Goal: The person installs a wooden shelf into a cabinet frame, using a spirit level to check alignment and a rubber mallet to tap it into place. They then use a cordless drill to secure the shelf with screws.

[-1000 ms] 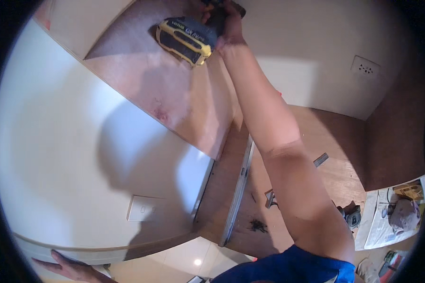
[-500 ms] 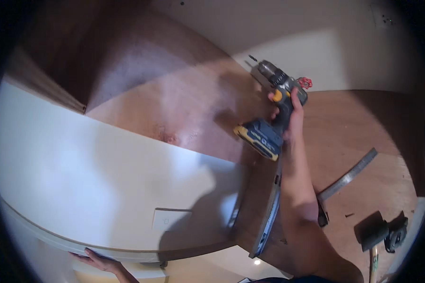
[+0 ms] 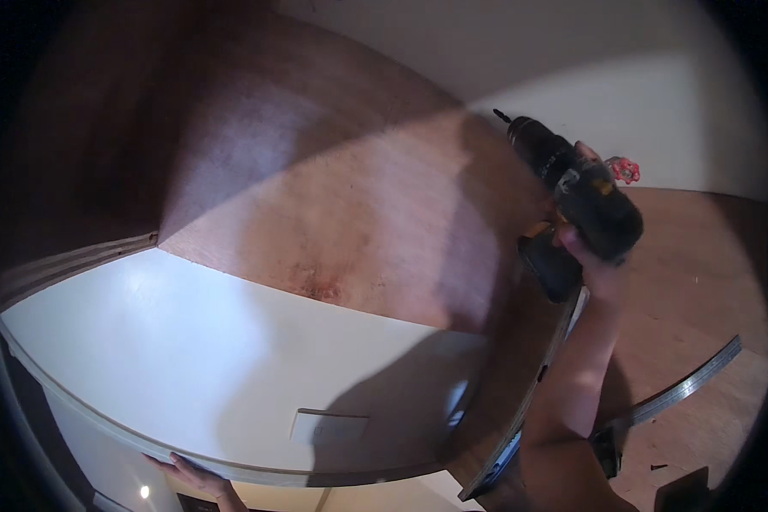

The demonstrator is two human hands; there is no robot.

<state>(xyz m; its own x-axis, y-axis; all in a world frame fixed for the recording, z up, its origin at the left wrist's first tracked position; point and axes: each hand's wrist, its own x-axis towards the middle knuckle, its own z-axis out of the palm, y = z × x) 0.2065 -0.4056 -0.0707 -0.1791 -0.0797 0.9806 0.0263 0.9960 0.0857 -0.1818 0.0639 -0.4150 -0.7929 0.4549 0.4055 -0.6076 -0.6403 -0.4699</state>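
Observation:
My right hand (image 3: 582, 247) grips a black and yellow cordless drill (image 3: 597, 205) by its handle, the fingers wrapped round it. The drill tilts, its thin bit (image 3: 502, 115) pointing up and left toward the pale wall. The battery base shows dark beneath the hand. At the lower left, my left hand (image 3: 198, 480) lies with fingers stretched out against the outer edge of a white panel (image 3: 145, 341). Part of that hand is hidden by the panel edge. A long narrow spirit level (image 3: 510, 452) lies beside my right forearm.
A metal rule (image 3: 687, 384) with a dark head (image 3: 606, 450) lies on the wooden surface (image 3: 700, 282) at right, near a small screw (image 3: 659, 467). A red valve handle (image 3: 625, 170) sticks out by the pale wall (image 3: 657, 111). A white rectangular plate (image 3: 328, 426) sits on the white panel.
The drill has swung right in the picture and turned, its rear end now facing me more. My left hand stays at the panel edge. The view has shifted.

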